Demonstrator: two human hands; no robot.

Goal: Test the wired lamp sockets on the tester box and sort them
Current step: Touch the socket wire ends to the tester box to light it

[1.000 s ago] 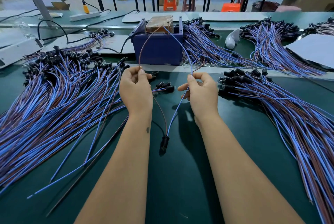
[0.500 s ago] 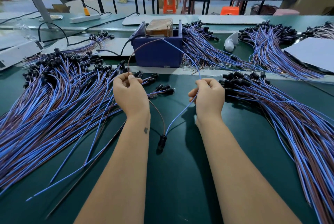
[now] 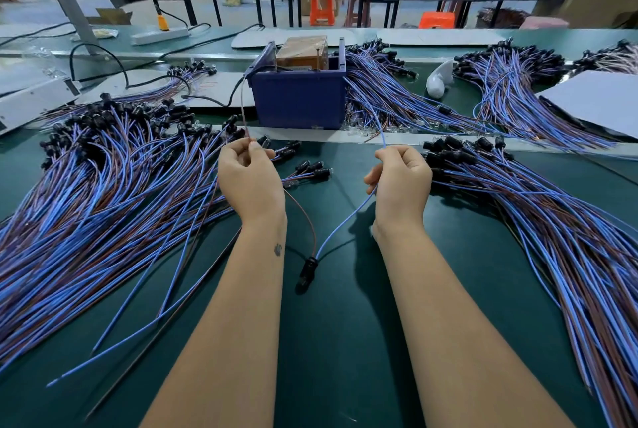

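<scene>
A black lamp socket (image 3: pixel 308 270) lies on the green mat between my forearms. Its brown wire (image 3: pixel 306 217) runs up into my left hand (image 3: pixel 249 182), which pinches it, and the wire's free end rises toward the blue tester box (image 3: pixel 298 99). My right hand (image 3: pixel 400 182) is closed on the socket's blue wire (image 3: pixel 340 224), whose end sticks up above the fist, short of the box. A brown block sits inside the box.
A big pile of blue-and-brown wired sockets (image 3: pixel 103 186) covers the mat on the left, another (image 3: pixel 552 220) on the right. More bundles (image 3: pixel 397 96) lie behind the box, with a white board (image 3: pixel 600 99), a power strip (image 3: pixel 160 35) and black cables.
Both hands have drawn apart and back toward me. The two wire ends have come off the top of the tester box. The socket has stayed on the mat.
</scene>
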